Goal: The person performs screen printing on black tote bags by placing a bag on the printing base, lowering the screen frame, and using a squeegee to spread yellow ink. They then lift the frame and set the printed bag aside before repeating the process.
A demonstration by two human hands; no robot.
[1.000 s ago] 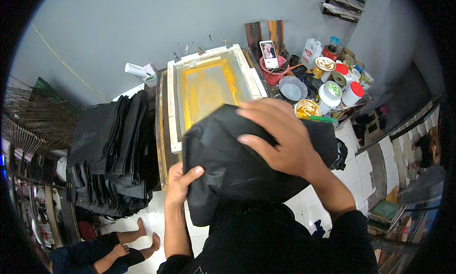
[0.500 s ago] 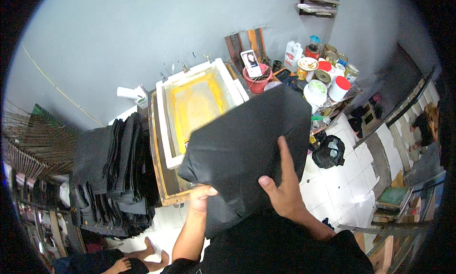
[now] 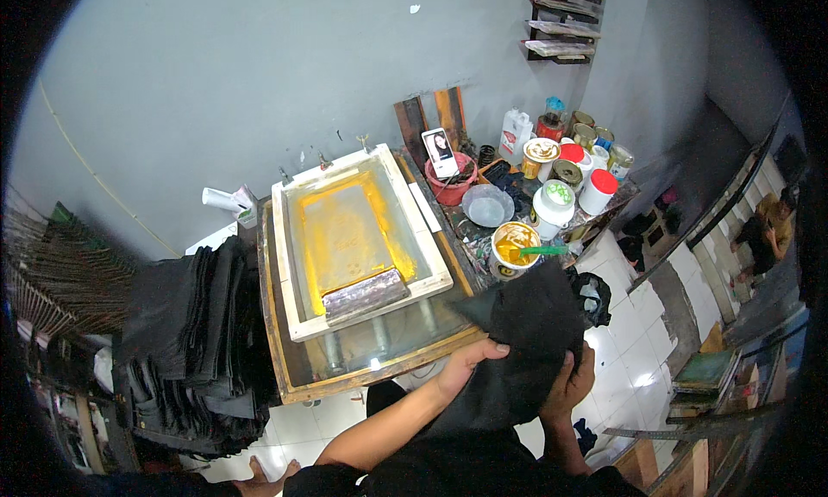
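A black piece of fabric, perhaps a cloth bag, is bunched upright between my hands in front of my body. My left hand grips its left edge, thumb on top and the other fingers hidden behind the cloth. Along the right edge, my right hand is closed on the same fabric. Left of it lies a wooden-framed printing screen with a yellow ink border, tilted over a glass-topped table. A squeegee rests across the screen's near end.
Folded black fabric pieces are piled at the left. Beyond my hands stand a tub of yellow ink with a green stick, a grey bowl, a red bucket holding a phone, and several jars. Another person sits far right.
The fabric has moved right and been gathered smaller, uncovering the squeegee, ink tub and bowl. My left hand has shifted right with it; my right hand has gone from spread to gripping.
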